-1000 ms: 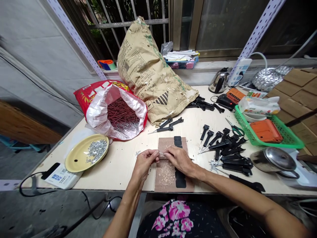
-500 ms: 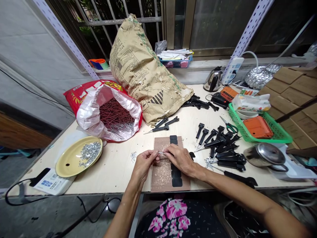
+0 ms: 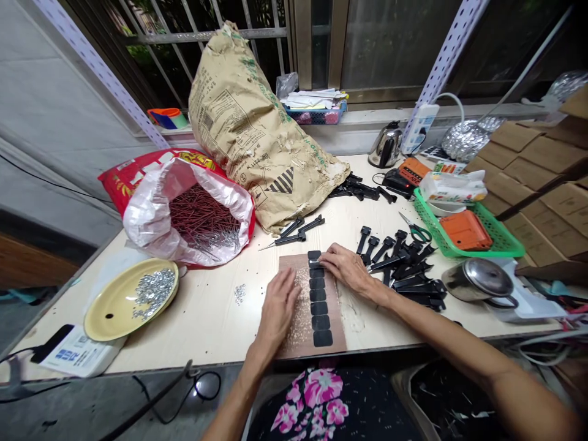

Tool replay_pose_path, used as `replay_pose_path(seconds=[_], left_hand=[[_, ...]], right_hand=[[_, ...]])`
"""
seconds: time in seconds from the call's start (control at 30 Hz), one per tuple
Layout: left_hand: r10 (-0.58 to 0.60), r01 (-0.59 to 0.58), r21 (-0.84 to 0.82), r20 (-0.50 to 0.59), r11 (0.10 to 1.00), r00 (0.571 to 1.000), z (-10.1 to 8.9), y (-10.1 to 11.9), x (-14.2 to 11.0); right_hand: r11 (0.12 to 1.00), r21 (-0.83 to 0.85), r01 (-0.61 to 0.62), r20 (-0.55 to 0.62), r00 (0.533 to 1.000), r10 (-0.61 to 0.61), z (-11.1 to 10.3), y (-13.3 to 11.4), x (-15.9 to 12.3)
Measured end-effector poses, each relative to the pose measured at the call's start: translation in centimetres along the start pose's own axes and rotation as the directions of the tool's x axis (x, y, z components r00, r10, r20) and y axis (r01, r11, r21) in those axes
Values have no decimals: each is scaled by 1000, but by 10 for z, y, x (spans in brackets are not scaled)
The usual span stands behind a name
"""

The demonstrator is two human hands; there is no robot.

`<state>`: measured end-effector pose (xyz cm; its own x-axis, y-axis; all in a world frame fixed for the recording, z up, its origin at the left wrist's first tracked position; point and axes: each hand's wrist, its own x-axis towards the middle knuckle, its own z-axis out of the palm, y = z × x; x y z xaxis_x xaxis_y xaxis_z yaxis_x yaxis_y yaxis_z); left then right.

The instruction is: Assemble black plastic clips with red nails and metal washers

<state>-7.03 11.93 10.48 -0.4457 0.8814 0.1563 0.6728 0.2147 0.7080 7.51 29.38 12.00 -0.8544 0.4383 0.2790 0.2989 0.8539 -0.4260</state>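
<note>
My left hand (image 3: 278, 306) lies palm down on the left side of a brown board (image 3: 339, 337), its fingers stretched out and holding nothing. Pale specks cover the board near those fingers. A column of black rounded squares (image 3: 320, 308) runs along the board's right part. At the upper end of that column my right hand (image 3: 346, 267) is closed at the fingertips. A small shiny metal piece (image 3: 314, 262) shows at the tips, over one of the upper squares; its exact shape is too small to tell. Left of the board lies a little pile of small metal bits (image 3: 239, 294).
A yellow dish (image 3: 103, 306) of metal bits and a red bag (image 3: 138, 171) of reddish-brown rods stand left. Behind is a large paper sack (image 3: 257, 135). Black-handled tools (image 3: 408, 263), scissors (image 3: 419, 231), a green basket (image 3: 500, 242) and a lidded metal mug (image 3: 478, 282) are right.
My hands have moved apart from around a thin metal piece. The left has come down flat on the board; the right has gone to the upper black squares. The view has shifted slightly.
</note>
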Motion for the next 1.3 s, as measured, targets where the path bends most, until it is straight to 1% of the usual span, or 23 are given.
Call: replay_pose_path(seconds=[0.03, 0.1, 0.17, 0.23, 0.3, 0.4, 0.53, 0.6, 0.73, 0.83, 0.87, 0.9, 0.93, 1.0, 1.03, 1.07, 1.13, 1.17, 1.2, 1.23, 1.27, 1.3], left_hand=[[81, -84, 128, 34, 988, 996, 7, -1, -2], [182, -205, 320, 100, 925, 978, 18, -3, -6], [225, -255, 457, 119, 852, 967, 24, -7, -7], [237, -260, 535, 114, 804, 965, 24, -11, -5], [227, -242, 572, 99, 784, 969, 21, -16, -3], [196, -202, 596, 77, 777, 978, 17, -22, -1], [186, -196, 594, 78, 780, 979, 17, -27, -2], [203, -215, 584, 88, 783, 975, 16, -28, -2], [267, -308, 549, 155, 777, 951, 10, -33, -1], [283, -335, 548, 180, 766, 942, 6, -35, -2], [283, -334, 551, 180, 765, 942, 5, -35, -3], [282, -332, 552, 178, 765, 943, 5, -34, -4], [280, -328, 550, 173, 768, 944, 5, -34, -5], [278, -322, 536, 164, 780, 947, 6, -32, -7], [277, -320, 526, 161, 788, 947, 6, -31, -7], [276, -316, 516, 155, 796, 949, 6, -31, -8], [274, -305, 496, 137, 813, 952, 7, -31, -9], [273, -300, 486, 128, 821, 953, 7, -31, -9], [274, -297, 478, 118, 827, 954, 7, -32, -10], [276, -296, 471, 112, 831, 955, 7, -32, -10], [281, -299, 468, 110, 832, 953, 8, -33, -10], [286, -304, 469, 112, 829, 952, 8, -33, -10]], right_hand=[[1000, -13, 4, 5, 1000, -4, 0, 4, 0], [1000, -21, 4, 6, 1000, -4, 2, 10, 1], [1000, -17, 2, 2, 1000, -2, 4, 13, 3], [999, -34, 11, 0, 1000, -11, 7, 14, 7], [996, -84, 32, 6, 999, -31, 10, 15, 13], [985, -155, 81, 21, 997, -79, 12, 16, 22], [973, -177, 144, 26, 990, -142, 14, 18, 31], [968, -184, 169, 35, 986, -165, 16, 21, 35], [960, -188, 205, 48, 979, -200, 21, 27, 39], [953, -183, 241, 37, 971, -238, 24, 23, 29], [946, -172, 275, 40, 961, -273, 24, 19, 21], [929, -157, 335, 58, 942, -330, 24, 14, 13], [898, -139, 418, 89, 908, -410, 24, 9, 4], [802, -101, 589, 157, 805, -572, 22, 1, -10], [781, -98, 617, 169, 783, -598, 20, -2, -14], [791, -112, 601, 163, 797, -582, 19, -3, -16], [871, -162, 463, 98, 886, -453, 16, -4, -18], [891, -171, 421, 70, 907, -415, 16, -5, -19], [883, -167, 440, 69, 898, -434, 16, -6, -19], [828, -140, 543, 102, 840, -533, 16, -7, -21], [751, -105, 652, 136, 758, -638, 16, -8, -21], [692, -75, 718, 154, 694, -703, 16, -9, -22]])
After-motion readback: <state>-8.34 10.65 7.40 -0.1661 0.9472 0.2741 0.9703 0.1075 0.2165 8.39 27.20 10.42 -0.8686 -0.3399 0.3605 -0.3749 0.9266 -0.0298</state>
